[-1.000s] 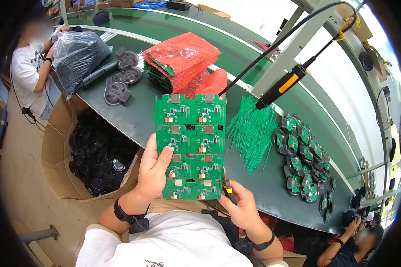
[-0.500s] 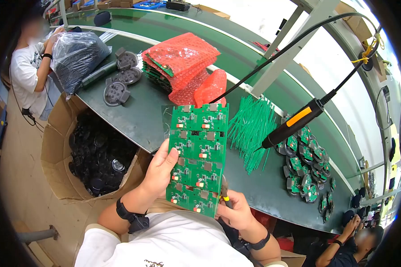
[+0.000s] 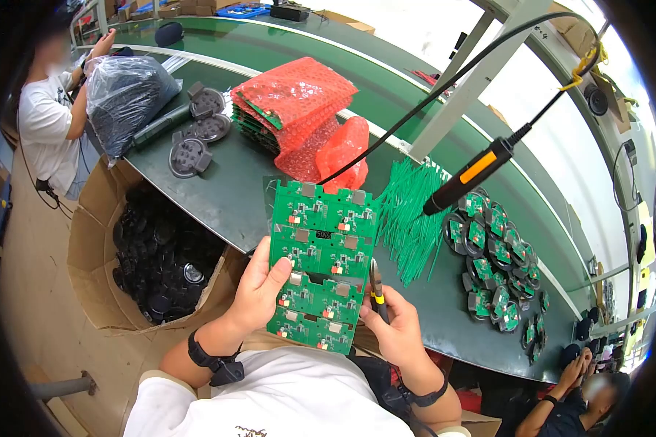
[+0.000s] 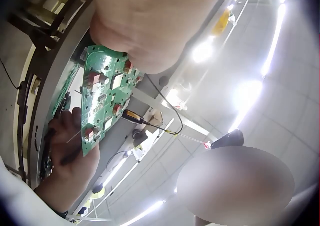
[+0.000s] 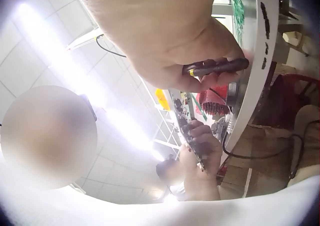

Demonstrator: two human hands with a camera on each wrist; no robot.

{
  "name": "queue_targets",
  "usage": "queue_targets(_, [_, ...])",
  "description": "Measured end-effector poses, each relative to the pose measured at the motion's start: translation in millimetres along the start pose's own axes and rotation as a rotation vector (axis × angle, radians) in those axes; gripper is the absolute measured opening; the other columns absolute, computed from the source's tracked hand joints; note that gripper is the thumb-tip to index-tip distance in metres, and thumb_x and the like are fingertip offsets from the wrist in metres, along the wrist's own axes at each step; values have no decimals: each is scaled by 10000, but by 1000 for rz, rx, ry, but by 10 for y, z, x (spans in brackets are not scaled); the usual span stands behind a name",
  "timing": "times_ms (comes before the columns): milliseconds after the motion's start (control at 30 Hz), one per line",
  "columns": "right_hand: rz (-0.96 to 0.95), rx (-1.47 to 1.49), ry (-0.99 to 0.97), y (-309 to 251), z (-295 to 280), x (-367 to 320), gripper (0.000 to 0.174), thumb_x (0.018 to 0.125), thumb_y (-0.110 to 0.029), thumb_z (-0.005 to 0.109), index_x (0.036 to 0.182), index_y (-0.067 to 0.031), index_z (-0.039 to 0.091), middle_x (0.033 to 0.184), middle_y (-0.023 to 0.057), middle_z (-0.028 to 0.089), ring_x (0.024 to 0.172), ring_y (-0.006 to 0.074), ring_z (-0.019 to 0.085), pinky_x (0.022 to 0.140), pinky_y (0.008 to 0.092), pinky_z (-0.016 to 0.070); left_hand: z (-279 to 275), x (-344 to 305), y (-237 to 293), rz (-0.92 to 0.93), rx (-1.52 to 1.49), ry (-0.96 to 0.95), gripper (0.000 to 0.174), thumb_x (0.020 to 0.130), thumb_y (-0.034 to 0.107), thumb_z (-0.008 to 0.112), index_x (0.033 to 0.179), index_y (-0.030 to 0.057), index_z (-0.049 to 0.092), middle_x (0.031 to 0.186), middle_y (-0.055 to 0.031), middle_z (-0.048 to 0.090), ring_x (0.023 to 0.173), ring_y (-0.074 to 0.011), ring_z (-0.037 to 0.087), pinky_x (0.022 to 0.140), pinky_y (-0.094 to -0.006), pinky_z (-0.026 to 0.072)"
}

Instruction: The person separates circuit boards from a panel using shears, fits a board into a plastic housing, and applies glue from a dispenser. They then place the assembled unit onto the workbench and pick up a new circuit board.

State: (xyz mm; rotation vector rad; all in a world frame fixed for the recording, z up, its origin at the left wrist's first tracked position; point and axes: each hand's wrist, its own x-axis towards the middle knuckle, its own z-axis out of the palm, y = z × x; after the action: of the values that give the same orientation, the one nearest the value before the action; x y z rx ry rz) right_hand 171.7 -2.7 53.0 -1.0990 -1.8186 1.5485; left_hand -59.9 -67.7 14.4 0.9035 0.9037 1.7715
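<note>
In the head view, a green circuit board panel (image 3: 317,251) with two columns of repeated small circuits is held up in front of the person's body. The left hand (image 3: 259,295) grips its left edge, thumb on the face and the other fingers behind it. The right hand (image 3: 397,328) holds pliers (image 3: 377,291) with black and yellow handles, their tips pointing up beside the board's right edge. Its thumb and fingertips are right at the board's lower right edge. In the right wrist view, fingers are curled round the pliers' dark handle (image 5: 222,67).
An electric screwdriver (image 3: 470,175) hangs over green strips (image 3: 412,218). Several round black parts with green boards (image 3: 499,255) lie right. Red bubble wrap bags (image 3: 295,95) with boards stand behind. A carton (image 3: 98,280) of black parts is at left, and another person (image 3: 51,116) sits beyond.
The board tilted and moved down and right with the left hand, then turned partly back. The pliers stay in the right hand. The hanging screwdriver swung right, then partly back.
</note>
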Motion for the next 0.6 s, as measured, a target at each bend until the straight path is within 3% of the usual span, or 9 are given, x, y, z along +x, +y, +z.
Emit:
queue_targets(400, [-59,8,89,99,36,-1,286,937,-30,675,1217,8,630,908,4,612,876,88,562,808,262,476,-14,-31,-3,-40,-10,-80,490,1079,280,523,1465,13,384,1347,-76,574,1187,-142,572,991,-312,489])
queue_targets(467, [-54,22,90,122,31,-15,289,938,-32,677,1220,9,631,915,7,618,880,89,563,810,263,476,-11,-36,-13,-31,-21,-91,409,1098,229,481,1441,18,406,1329,-72,568,1188,-123,542,1032,-313,455])
queue_targets(600, [-58,6,48,111,12,-32,295,949,-33,674,1237,17,632,979,21,654,932,94,585,857,273,487,-11,-34,-8,2,5,-98,415,1099,234,479,1449,25,403,1344,-76,561,1205,-125,531,1041,-316,449])
